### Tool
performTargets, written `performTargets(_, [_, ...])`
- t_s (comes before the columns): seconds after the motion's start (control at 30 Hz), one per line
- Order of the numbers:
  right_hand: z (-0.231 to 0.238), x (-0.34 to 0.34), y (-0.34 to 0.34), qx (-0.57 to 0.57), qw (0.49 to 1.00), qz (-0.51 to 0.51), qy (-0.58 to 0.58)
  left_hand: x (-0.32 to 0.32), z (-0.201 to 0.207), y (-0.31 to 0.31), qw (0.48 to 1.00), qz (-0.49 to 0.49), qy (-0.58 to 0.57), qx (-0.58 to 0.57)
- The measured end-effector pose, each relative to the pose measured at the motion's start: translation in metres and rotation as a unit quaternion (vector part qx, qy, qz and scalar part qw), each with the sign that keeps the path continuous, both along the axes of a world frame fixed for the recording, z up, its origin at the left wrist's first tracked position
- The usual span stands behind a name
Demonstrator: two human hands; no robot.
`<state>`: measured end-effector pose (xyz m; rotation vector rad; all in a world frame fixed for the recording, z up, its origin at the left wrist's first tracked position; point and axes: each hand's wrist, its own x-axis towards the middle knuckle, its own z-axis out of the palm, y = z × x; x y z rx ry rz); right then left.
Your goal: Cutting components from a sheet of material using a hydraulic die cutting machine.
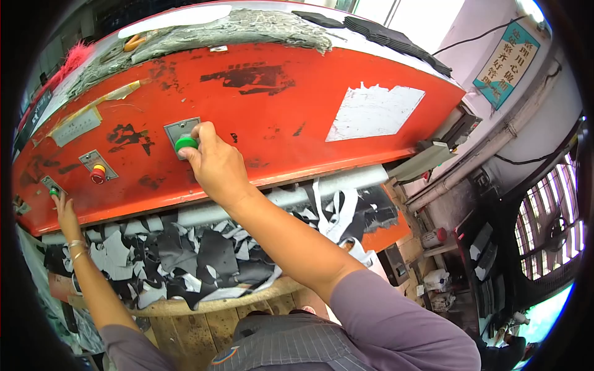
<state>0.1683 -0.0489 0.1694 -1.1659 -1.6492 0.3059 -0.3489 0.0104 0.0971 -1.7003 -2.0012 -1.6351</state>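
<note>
My right hand is closed around a large green push button, with the thumb against its lower side and the curled fingers over its upper right. The button sits on a metal plate on the red front panel of a machine. At the far left, my left hand reaches a smaller green button with its fingers stretched out. Between the hands, a red knob with a yellow collar protrudes from another metal plate. Below the panel lie many black and grey scraps of sheet material.
Grey crumpled material and stacked black sheets lie on the machine's top. White strips hang among the scraps. A black fan and a shelf of containers stand at the right. Wooden planks show below.
</note>
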Motion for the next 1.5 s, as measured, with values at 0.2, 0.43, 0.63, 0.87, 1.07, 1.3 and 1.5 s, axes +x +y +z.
performTargets(0.2, [-0.084,0.051,-0.113,-0.168,0.963,0.121,-0.172,0.177,-0.010,-0.125,0.963,-0.211,-0.090,-0.144])
performTargets(0.43, [-0.160,0.086,-0.219,-0.109,0.918,0.062,-0.377,0.372,-0.063,-0.265,0.887,-0.417,0.115,-0.163])
performTargets(0.63, [-0.146,0.092,-0.208,-0.156,0.928,0.059,-0.334,0.400,-0.070,-0.258,0.910,-0.340,0.139,-0.190])
performTargets(0.87, [-0.093,0.128,-0.159,-0.330,0.835,0.273,-0.347,0.407,-0.021,-0.212,0.868,-0.376,0.168,-0.279])
performTargets(1.07, [-0.091,0.202,-0.012,-0.218,0.941,-0.012,-0.258,0.474,-0.011,-0.105,0.851,-0.433,0.173,-0.242])
performTargets(1.3, [-0.122,0.242,0.080,-0.276,0.936,0.111,-0.190,0.535,-0.065,-0.043,0.862,-0.421,0.232,-0.164])
performTargets(1.5, [-0.136,0.292,0.051,-0.286,0.905,0.161,0.270,0.532,-0.056,-0.037,0.842,-0.447,0.189,-0.238])
